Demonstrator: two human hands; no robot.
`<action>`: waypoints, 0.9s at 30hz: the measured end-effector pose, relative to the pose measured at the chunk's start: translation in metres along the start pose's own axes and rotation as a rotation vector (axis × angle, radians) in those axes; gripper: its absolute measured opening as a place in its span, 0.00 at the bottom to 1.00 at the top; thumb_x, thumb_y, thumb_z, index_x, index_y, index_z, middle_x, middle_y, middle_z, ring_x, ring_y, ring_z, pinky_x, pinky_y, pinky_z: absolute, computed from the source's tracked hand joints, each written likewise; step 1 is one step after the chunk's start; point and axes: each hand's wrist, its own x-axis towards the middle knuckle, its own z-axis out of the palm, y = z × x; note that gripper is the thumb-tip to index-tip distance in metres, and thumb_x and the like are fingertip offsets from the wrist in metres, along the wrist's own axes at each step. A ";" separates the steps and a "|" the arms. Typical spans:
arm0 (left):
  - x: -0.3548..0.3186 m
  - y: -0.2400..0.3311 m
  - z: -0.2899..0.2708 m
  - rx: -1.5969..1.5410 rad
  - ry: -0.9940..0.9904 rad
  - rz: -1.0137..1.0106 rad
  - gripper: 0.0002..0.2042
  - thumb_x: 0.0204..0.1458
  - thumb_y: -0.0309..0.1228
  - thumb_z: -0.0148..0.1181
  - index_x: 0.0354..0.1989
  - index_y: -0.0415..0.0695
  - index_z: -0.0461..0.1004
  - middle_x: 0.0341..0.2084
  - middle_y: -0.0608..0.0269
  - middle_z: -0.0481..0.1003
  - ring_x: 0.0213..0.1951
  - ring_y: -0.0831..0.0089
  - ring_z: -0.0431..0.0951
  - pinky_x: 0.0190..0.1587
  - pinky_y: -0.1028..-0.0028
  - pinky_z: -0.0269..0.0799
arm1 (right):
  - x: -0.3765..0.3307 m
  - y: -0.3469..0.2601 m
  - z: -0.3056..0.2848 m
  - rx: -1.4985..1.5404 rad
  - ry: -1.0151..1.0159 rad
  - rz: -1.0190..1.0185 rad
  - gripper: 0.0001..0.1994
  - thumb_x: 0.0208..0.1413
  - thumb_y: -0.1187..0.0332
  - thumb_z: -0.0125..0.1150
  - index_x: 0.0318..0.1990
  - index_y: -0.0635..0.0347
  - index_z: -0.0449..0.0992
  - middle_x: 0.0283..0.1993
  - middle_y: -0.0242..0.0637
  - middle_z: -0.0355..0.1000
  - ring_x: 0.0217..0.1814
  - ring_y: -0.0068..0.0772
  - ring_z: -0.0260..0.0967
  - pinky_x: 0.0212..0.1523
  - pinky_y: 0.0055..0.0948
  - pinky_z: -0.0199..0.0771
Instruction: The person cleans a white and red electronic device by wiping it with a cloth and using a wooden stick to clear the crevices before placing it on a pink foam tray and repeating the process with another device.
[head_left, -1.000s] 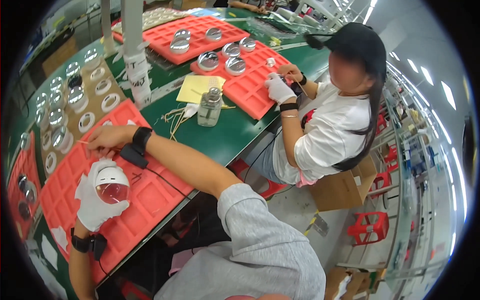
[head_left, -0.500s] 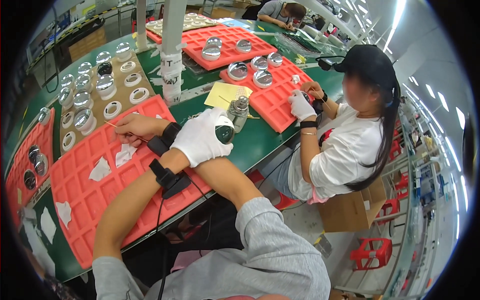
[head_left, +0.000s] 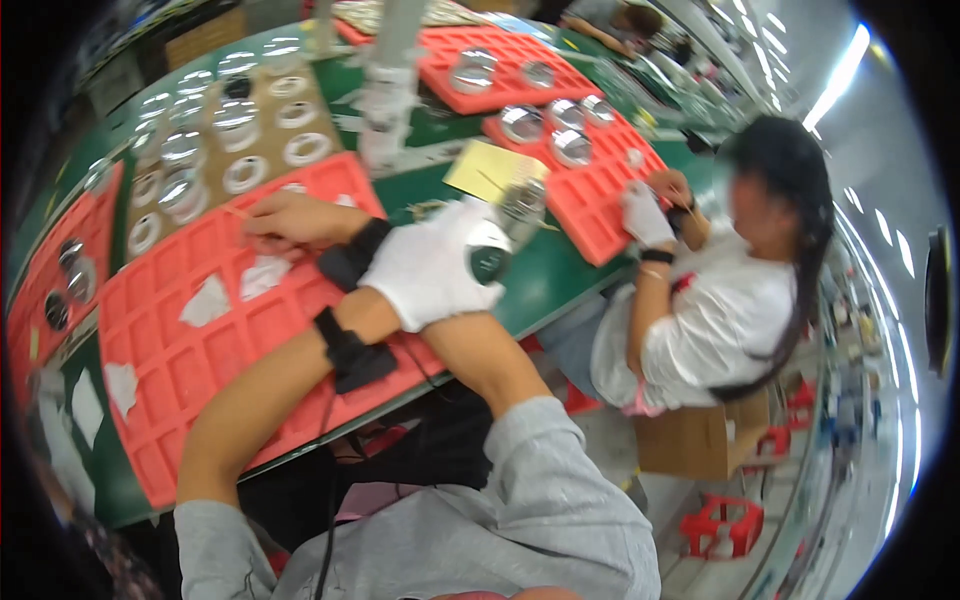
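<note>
My arms are crossed, the left forearm over the right. My left hand (head_left: 425, 270), in a white glove, is closed around a round dark-green glossy lens (head_left: 488, 264) that faces right; its back is hidden in the glove. At the left, above the near red tray, my bare right hand (head_left: 292, 222) pinches a thin wooden stick (head_left: 236, 211), which is blurred. Crumpled white wipes (head_left: 264, 276) lie in the tray close below that hand. Just beyond the glove stands a clear bottle with a metal top (head_left: 522, 200), beside a yellow notepad (head_left: 492, 170).
The red compartment tray (head_left: 225, 375) spans the near green table. Shiny domes (head_left: 182, 192) and white rings (head_left: 245, 174) stand on brown cardboard at the far left. A white post (head_left: 390, 90) rises behind. A co-worker (head_left: 750, 240) at the right works beside another red tray (head_left: 590, 205).
The head view has turned and blurred, so the table, trays and co-worker sit differently in it. Both hands keep their crossed pose, with the lens still in the glove and the stick in the right hand.
</note>
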 end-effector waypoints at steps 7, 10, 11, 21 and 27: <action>-0.011 0.012 -0.016 -0.279 0.034 0.133 0.18 0.36 0.41 0.70 0.36 0.49 0.79 0.37 0.55 0.77 0.41 0.53 0.79 0.43 0.59 0.75 | -0.017 0.003 0.000 -0.093 0.110 0.119 0.16 0.71 0.60 0.48 0.28 0.52 0.66 0.15 0.23 0.53 0.11 0.19 0.47 0.10 0.22 0.46; -0.027 0.015 -0.027 -0.678 0.155 -0.029 0.23 0.33 0.39 0.77 0.37 0.43 0.78 0.39 0.56 0.77 0.40 0.58 0.80 0.46 0.63 0.75 | -0.028 0.006 -0.012 -0.047 0.105 0.109 0.09 0.70 0.63 0.50 0.37 0.55 0.70 0.18 0.25 0.58 0.14 0.17 0.49 0.12 0.21 0.47; -0.042 0.000 -0.043 -0.626 0.246 -0.091 0.23 0.33 0.39 0.77 0.37 0.43 0.78 0.39 0.56 0.77 0.40 0.58 0.80 0.46 0.63 0.75 | -0.021 0.009 -0.011 -0.016 0.113 0.135 0.08 0.70 0.64 0.50 0.39 0.56 0.71 0.20 0.26 0.60 0.14 0.17 0.50 0.12 0.21 0.48; -0.178 -0.076 -0.262 -0.597 0.936 -0.232 0.21 0.47 0.28 0.74 0.49 0.43 0.72 0.38 0.64 0.77 0.42 0.77 0.79 0.40 0.76 0.78 | -0.025 -0.002 -0.001 -0.137 0.142 0.129 0.09 0.71 0.65 0.47 0.42 0.59 0.71 0.24 0.28 0.63 0.13 0.15 0.49 0.11 0.18 0.49; -0.263 -0.145 -0.310 -0.526 1.228 -0.330 0.19 0.50 0.26 0.71 0.49 0.41 0.72 0.40 0.63 0.78 0.42 0.79 0.78 0.43 0.75 0.79 | -0.030 -0.001 -0.002 -0.178 0.180 0.132 0.10 0.72 0.66 0.45 0.45 0.61 0.71 0.22 0.27 0.62 0.13 0.14 0.48 0.11 0.17 0.50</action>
